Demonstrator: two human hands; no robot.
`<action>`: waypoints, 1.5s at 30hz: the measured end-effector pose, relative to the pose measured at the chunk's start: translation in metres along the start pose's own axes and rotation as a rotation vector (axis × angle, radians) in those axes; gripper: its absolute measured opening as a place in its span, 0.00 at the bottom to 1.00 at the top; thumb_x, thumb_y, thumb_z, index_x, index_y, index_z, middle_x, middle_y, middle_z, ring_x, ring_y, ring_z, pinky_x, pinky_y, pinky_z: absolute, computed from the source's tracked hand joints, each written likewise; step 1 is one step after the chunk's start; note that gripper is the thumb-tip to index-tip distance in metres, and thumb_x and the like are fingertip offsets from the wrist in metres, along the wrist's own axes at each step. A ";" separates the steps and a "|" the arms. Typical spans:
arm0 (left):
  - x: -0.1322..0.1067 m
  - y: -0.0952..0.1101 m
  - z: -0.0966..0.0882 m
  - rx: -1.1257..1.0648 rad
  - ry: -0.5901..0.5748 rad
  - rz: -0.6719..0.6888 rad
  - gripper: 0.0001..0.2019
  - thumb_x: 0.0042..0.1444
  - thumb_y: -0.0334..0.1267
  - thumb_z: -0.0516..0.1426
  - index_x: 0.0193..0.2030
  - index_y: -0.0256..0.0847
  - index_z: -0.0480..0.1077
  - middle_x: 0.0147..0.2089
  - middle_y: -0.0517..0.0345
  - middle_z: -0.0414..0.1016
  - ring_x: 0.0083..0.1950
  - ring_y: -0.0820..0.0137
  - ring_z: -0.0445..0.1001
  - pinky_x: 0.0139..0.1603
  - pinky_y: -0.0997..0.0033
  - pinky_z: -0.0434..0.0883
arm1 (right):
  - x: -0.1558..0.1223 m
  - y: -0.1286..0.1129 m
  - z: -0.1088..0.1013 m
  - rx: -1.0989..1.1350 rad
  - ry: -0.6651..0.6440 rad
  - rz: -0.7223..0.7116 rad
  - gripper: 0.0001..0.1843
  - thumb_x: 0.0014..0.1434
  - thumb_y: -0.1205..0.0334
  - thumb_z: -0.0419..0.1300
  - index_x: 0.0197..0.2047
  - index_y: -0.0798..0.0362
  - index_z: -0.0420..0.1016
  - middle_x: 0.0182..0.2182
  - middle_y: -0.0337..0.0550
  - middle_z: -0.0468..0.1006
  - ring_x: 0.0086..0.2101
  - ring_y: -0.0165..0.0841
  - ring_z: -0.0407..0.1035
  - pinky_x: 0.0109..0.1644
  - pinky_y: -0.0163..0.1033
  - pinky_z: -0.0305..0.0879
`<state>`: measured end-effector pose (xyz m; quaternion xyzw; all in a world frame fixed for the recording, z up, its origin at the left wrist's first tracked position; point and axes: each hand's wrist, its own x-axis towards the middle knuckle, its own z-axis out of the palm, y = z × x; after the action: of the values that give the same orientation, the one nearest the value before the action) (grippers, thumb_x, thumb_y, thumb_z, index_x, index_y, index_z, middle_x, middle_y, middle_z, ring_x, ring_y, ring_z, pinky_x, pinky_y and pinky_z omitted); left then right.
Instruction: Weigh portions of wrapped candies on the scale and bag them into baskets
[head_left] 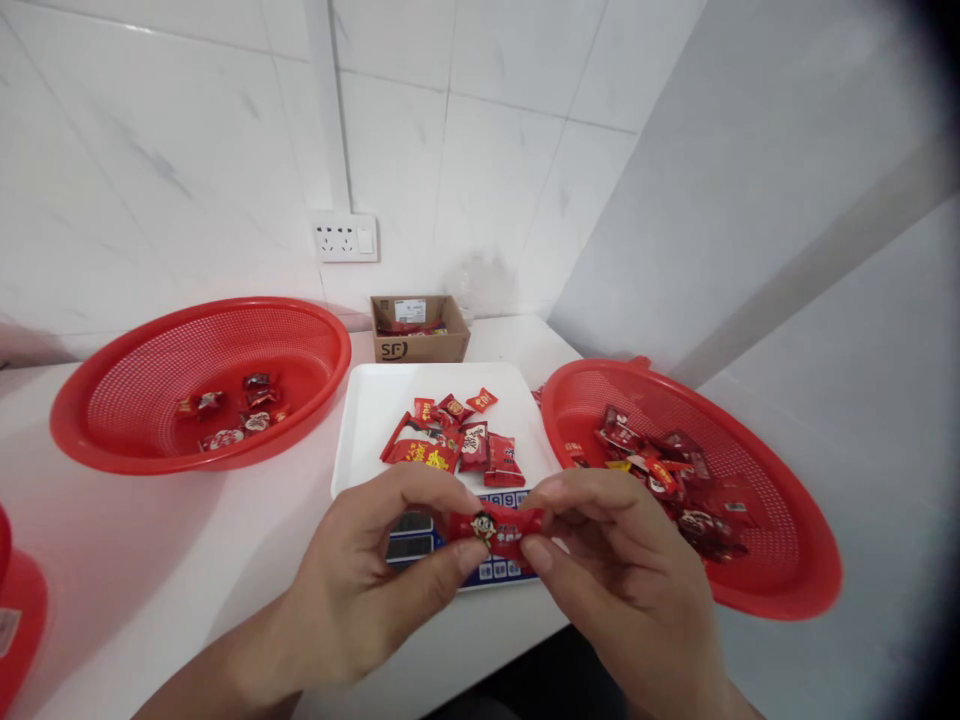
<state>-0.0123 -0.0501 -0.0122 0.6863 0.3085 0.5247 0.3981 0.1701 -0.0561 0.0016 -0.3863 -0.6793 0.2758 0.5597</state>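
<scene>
Both my hands pinch one small red candy packet point(496, 529) by its ends, just above the front panel of a weighing scale point(420, 545). My left hand point(375, 580) grips its left end between thumb and forefinger. My right hand point(622, 570) grips the right end the same way. Behind the packet, the scale's white tray point(360, 430) carries several red candy packets point(457, 440). A red mesh basket point(780, 590) at the right holds several more packets, and a second red mesh basket point(112, 420) at the left holds a few.
A small open cardboard box point(420, 332) stands against the tiled wall behind the scale, below a wall socket point(346, 239). Part of another red object point(19, 620) shows at the left edge. The white counter's front edge runs below my hands.
</scene>
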 end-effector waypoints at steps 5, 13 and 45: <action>0.006 0.003 -0.001 0.097 0.206 0.006 0.07 0.56 0.29 0.57 0.38 0.45 0.69 0.31 0.64 0.72 0.30 0.77 0.69 0.30 0.82 0.69 | 0.016 0.040 -0.005 -0.340 0.122 0.011 0.12 0.55 0.66 0.60 0.43 0.48 0.72 0.30 0.37 0.77 0.30 0.30 0.72 0.35 0.36 0.73; 0.006 0.004 -0.004 0.121 0.285 0.035 0.07 0.56 0.29 0.57 0.38 0.46 0.70 0.30 0.64 0.73 0.31 0.77 0.71 0.31 0.83 0.70 | 0.042 0.117 -0.002 -0.585 -0.067 0.152 0.13 0.61 0.61 0.53 0.45 0.57 0.74 0.40 0.51 0.77 0.41 0.38 0.72 0.48 0.46 0.68; 0.012 -0.017 0.012 0.493 -0.151 -0.157 0.05 0.60 0.36 0.52 0.39 0.44 0.68 0.38 0.61 0.74 0.41 0.72 0.72 0.42 0.75 0.69 | -0.094 0.162 -0.028 -0.228 -0.006 0.151 0.19 0.61 0.51 0.53 0.21 0.51 0.66 0.18 0.35 0.66 0.20 0.28 0.61 0.25 0.31 0.56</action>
<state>0.0027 -0.0344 -0.0234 0.7738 0.4486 0.3484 0.2804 0.2391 -0.0466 -0.1747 -0.4967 -0.6767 0.2395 0.4879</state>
